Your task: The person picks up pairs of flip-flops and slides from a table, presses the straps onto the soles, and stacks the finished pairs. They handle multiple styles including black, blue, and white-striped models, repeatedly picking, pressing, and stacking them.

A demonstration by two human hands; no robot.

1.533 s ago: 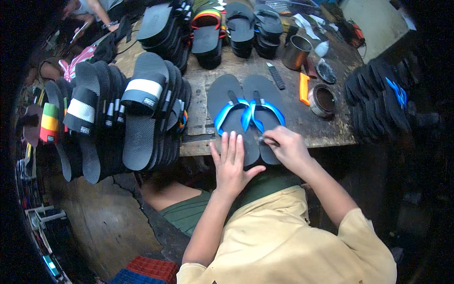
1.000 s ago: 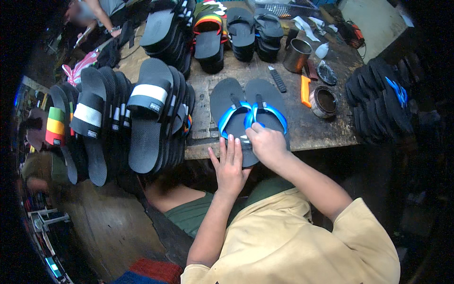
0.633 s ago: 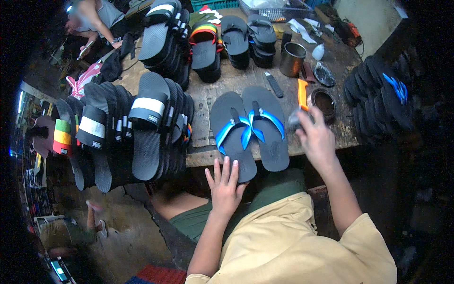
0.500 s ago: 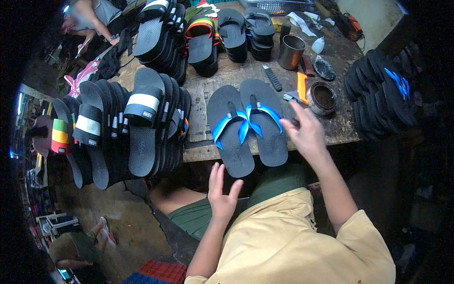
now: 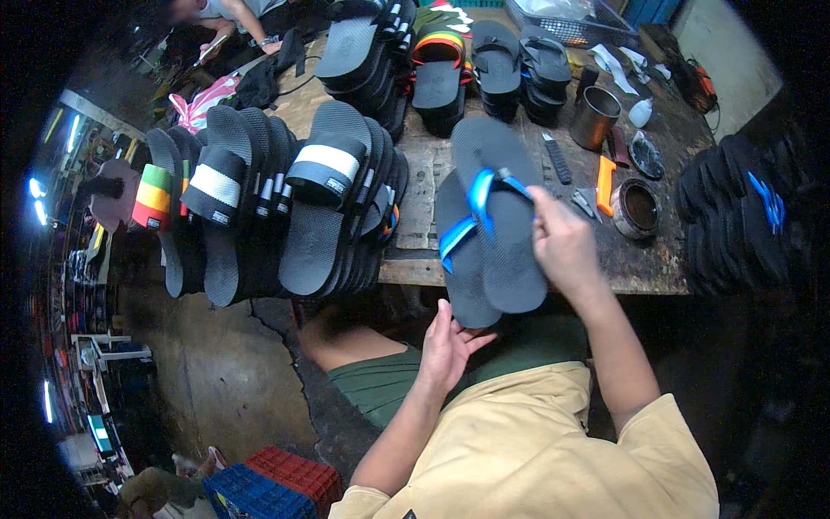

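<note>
Centre frame: upper flip-flop (image 5: 516, 268), edge pinched by right hand (image 5: 566, 253), apparently being stacked over lower flip-flop (image 5: 467, 290); left hand (image 5: 446, 356) spread, contact unclear; heel support needed.

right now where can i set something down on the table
Bare tabletop shows in front of the round tin, between the right hand and black footwear; a narrower strip separates the white-banded slides from blue-strapped flip-flops. Sandal stacks crowd the back.
</note>
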